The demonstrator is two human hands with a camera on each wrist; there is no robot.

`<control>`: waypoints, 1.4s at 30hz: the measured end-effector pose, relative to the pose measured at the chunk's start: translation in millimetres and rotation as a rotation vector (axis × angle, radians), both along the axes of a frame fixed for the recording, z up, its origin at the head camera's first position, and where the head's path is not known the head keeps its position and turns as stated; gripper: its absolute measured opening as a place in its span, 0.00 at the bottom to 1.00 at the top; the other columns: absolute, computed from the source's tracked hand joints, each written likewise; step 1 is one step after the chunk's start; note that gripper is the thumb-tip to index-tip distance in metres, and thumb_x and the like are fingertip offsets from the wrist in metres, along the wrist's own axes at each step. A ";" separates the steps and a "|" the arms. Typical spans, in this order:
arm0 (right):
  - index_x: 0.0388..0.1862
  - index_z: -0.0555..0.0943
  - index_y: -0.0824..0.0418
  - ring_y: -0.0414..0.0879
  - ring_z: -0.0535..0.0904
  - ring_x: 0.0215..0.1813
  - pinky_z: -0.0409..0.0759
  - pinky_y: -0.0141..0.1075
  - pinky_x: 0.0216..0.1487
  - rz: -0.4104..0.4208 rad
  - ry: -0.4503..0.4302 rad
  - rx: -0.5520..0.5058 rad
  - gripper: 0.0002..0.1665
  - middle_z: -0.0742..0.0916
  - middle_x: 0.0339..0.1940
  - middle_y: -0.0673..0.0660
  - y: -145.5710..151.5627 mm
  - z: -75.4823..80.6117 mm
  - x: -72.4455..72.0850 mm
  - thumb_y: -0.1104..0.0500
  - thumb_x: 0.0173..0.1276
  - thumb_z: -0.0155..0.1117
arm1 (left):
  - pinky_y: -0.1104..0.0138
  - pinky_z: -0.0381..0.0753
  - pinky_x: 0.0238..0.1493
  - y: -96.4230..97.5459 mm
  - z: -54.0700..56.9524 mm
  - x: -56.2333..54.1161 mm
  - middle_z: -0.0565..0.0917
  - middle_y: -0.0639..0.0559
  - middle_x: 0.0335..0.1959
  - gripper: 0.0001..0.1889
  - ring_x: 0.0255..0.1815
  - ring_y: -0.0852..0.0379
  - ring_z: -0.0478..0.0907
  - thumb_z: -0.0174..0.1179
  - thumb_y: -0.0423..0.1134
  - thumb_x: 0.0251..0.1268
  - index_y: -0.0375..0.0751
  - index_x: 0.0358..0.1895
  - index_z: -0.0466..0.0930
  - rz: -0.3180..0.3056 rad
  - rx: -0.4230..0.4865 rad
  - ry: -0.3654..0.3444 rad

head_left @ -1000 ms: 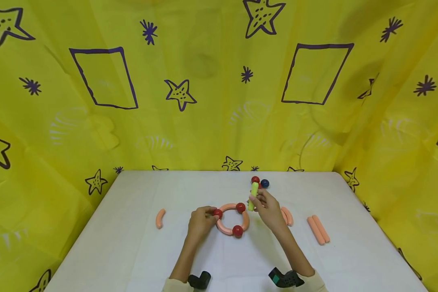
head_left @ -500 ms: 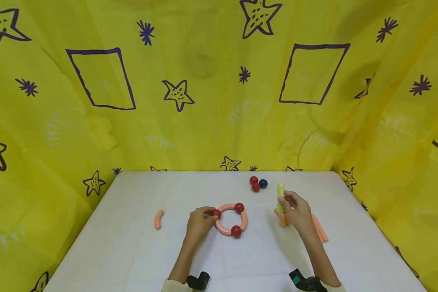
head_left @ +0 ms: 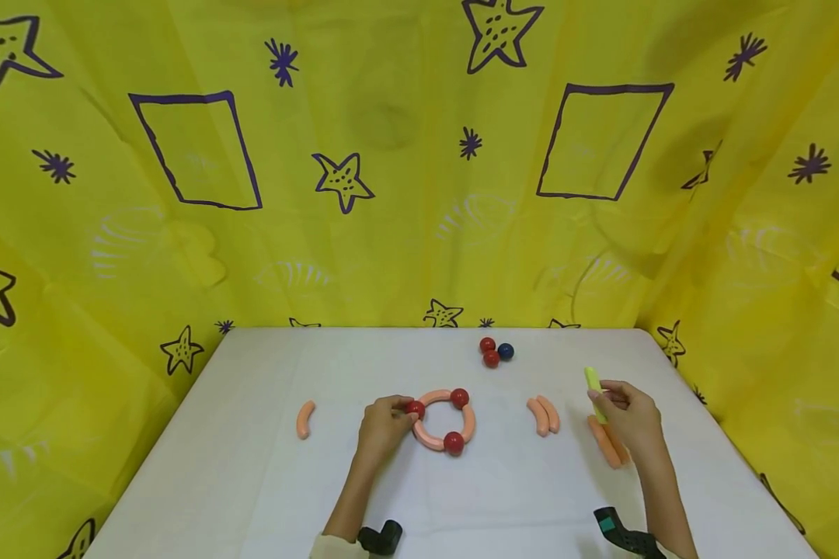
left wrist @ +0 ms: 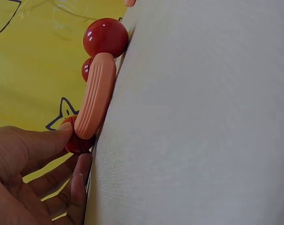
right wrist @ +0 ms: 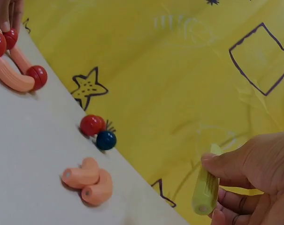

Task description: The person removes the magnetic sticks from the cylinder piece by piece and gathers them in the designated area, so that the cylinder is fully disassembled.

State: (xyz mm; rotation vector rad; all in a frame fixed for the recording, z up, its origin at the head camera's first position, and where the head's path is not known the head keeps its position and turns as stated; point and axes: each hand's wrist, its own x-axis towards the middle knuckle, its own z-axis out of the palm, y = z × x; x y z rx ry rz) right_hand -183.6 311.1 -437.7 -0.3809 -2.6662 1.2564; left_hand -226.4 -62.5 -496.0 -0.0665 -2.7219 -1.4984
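Note:
A ring of curved orange rods (head_left: 429,440) joined by red balls lies mid-table. My left hand (head_left: 383,428) pinches the red ball (left wrist: 77,143) at the ring's left side between thumb and fingers. Another red ball (left wrist: 105,38) sits at the far end of the nearest curved rod in the left wrist view. Over on the right, my right hand (head_left: 632,415) holds a short yellow-green rod (right wrist: 206,190) between thumb and fingers, one end pointing up and away. Beneath that hand lie two straight orange rods (head_left: 604,444), partly covered by it.
Two curved orange rods (head_left: 543,415) lie side by side between the ring and my right hand. At the back sit two loose red balls (head_left: 491,359) and a dark blue ball (head_left: 506,352). One curved orange rod (head_left: 304,420) lies at left. Yellow cloth (head_left: 419,248) hangs behind the white table (head_left: 252,481).
My right hand has carried the yellow-green rod rightward, from beside the ring, past the curved pair, to above the straight orange rods. The left hand stays on its red ball.

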 end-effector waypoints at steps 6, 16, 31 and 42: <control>0.59 0.73 0.73 0.45 0.79 0.39 0.75 0.30 0.33 -0.048 -0.093 0.030 0.32 0.82 0.48 0.71 31.5 -6.6 4.7 0.46 0.72 0.58 | 0.62 0.79 0.37 0.3 1.2 0.2 0.88 0.46 0.42 0.15 0.40 0.53 0.85 0.68 0.35 0.58 0.38 0.49 0.85 -0.001 0.011 0.000; 0.58 0.71 0.79 0.61 0.73 0.48 0.74 0.42 0.41 -0.031 -0.308 -0.007 0.34 0.78 0.51 0.76 55.1 -24.6 7.5 0.48 0.70 0.59 | 0.64 0.78 0.35 -2.0 -1.3 0.7 0.88 0.48 0.41 0.14 0.41 0.53 0.84 0.68 0.36 0.58 0.41 0.48 0.86 0.013 -0.019 0.007; 0.52 0.75 0.79 0.63 0.74 0.47 0.73 0.41 0.38 0.026 -0.292 0.077 0.34 0.79 0.48 0.77 53.9 -31.5 7.8 0.46 0.70 0.58 | 0.63 0.79 0.36 -1.4 -0.8 0.5 0.88 0.48 0.41 0.14 0.42 0.51 0.84 0.68 0.37 0.59 0.41 0.48 0.86 0.006 -0.013 -0.001; 0.51 0.75 0.81 0.64 0.75 0.45 0.75 0.45 0.40 0.033 -0.236 0.115 0.25 0.80 0.48 0.78 48.2 -32.1 6.5 0.57 0.71 0.56 | 0.62 0.79 0.36 1.0 1.0 3.0 0.88 0.47 0.42 0.14 0.42 0.52 0.84 0.68 0.36 0.59 0.41 0.48 0.86 0.013 -0.018 0.002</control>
